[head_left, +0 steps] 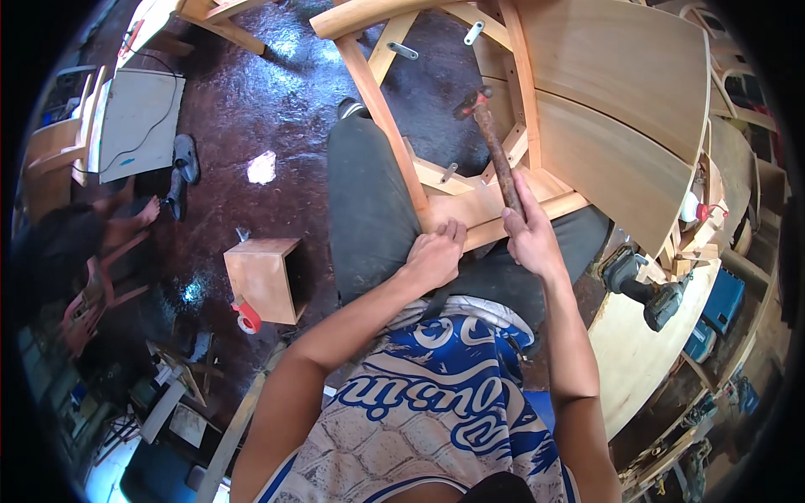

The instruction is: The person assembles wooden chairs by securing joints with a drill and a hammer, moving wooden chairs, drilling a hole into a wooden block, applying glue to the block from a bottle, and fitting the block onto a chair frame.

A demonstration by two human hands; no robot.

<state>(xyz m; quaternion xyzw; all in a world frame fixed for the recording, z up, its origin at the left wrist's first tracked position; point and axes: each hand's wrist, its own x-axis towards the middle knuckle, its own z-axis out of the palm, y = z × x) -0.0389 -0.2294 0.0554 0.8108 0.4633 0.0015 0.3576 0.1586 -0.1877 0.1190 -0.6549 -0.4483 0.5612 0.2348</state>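
A light wooden furniture frame (376, 126), seemingly a chair, lies tilted across my lap, its posts pointing away from me. My right hand (532, 235) is wrapped round the lower handle of a hammer (493, 138). The worn handle slants up to the left, and the head hangs over the frame's inside, apart from the wood. My left hand (436, 256) is closed at the left end of the near rail (528, 220), knuckles up; its fingertips are hidden. Small metal plates (402, 50) are fixed to the frame's crosspieces.
Large plywood panels (620, 117) stand at the right. Below them, a cordless drill (646, 289) rests by a pale board (646, 352). On the left floor are a small wooden box (262, 272), a red tape roll (246, 315) and dark shoes (186, 159). Another person's bare foot (148, 211) shows at far left.
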